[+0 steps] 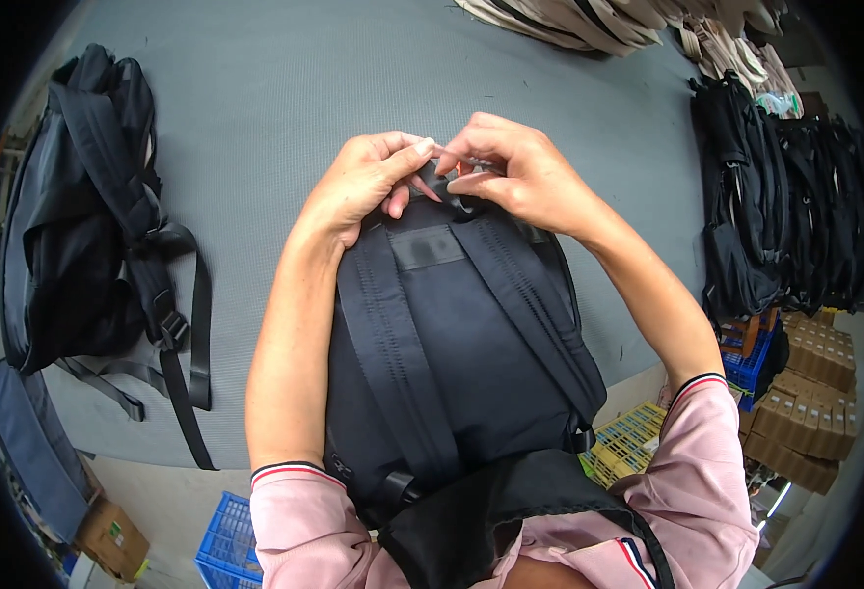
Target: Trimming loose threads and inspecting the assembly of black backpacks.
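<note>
A dark navy backpack (461, 334) lies on the grey table with its two shoulder straps facing up and its lower end towards my body. At its top end, my left hand (373, 182) is closed, thumb and fingers pinching by a short black strap (434, 183). Opposite it, my right hand (515, 167) also pinches at this strap, fingers bent and thumb pressed in. The fingertips of both hands nearly meet there and partly hide what they grip. Below the hands, a grey panel (427, 247) spans between the shoulder straps.
Another black backpack (88, 216) with loose straps lies at the left of the table (255, 88). Several black bags (746, 196) line the right edge; beige bags (579, 25) are piled at the back. Cartons (805, 393), a yellow crate (628, 442) and a blue crate (228, 545) stand below.
</note>
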{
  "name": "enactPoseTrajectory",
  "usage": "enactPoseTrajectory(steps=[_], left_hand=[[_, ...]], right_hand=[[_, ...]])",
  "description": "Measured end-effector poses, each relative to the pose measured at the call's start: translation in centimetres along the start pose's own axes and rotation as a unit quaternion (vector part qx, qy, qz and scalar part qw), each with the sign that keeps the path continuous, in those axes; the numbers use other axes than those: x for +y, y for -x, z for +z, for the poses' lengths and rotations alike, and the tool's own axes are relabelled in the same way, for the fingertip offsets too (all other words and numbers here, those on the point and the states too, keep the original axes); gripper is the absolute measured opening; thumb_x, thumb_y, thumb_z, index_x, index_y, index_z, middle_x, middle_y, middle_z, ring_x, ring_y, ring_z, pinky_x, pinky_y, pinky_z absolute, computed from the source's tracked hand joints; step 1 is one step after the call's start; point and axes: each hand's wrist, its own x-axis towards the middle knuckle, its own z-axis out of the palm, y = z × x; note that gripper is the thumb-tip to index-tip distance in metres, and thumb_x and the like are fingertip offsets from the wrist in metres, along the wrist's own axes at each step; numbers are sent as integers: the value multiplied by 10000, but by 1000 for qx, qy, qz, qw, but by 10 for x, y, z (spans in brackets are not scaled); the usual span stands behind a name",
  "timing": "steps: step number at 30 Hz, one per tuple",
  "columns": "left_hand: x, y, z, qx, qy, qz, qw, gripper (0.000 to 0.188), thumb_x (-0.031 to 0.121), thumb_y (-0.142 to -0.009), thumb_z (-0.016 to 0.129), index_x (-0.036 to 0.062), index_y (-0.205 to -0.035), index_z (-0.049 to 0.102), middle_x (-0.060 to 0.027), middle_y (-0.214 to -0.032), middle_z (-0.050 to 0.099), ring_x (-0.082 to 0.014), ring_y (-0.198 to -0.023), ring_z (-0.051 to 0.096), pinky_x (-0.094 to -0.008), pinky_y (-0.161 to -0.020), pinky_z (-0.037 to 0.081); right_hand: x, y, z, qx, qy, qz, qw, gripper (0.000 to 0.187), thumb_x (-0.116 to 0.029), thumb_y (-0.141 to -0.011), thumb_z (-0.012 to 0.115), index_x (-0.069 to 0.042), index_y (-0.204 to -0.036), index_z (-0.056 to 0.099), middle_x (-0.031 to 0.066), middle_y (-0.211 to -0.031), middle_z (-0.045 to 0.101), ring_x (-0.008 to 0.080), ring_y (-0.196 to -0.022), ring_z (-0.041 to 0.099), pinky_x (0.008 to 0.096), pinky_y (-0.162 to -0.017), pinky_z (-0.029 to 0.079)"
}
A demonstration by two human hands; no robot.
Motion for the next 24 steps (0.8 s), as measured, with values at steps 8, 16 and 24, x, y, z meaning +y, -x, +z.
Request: enactPoseTrajectory(steps=[8,16,24], left_hand=[[0,1,-1,23,16,-4,1000,300,264,-880,596,-16,-987,617,-91,-694,642,-32,-420,432,-162,-400,354],[3,3,2,18,8,-10,1000,287,244,-875,609,-17,-993,626,-86,-696,639,-34,-410,440,-159,-406,354],[1,2,5,35,4,-2,999,292,224,-868,617,-41,-989,610,-119,-707,661,-35,-408,437,-166,-395,351]], right_hand=[[-20,-5,9,-8,96,93,991,157,-48,-722,609,17,-857,563,128,-736,626,226,-686,623,331,-632,488],[-20,17,25,79,11,183,980,147,2,-752,609,14,-890,558,115,-672,624,210,-611,625,305,-545,491],[-2,17,27,88,246,13,965,125,-52,-753,635,-4,-856,585,97,-647,616,196,-538,587,316,-497,460]])
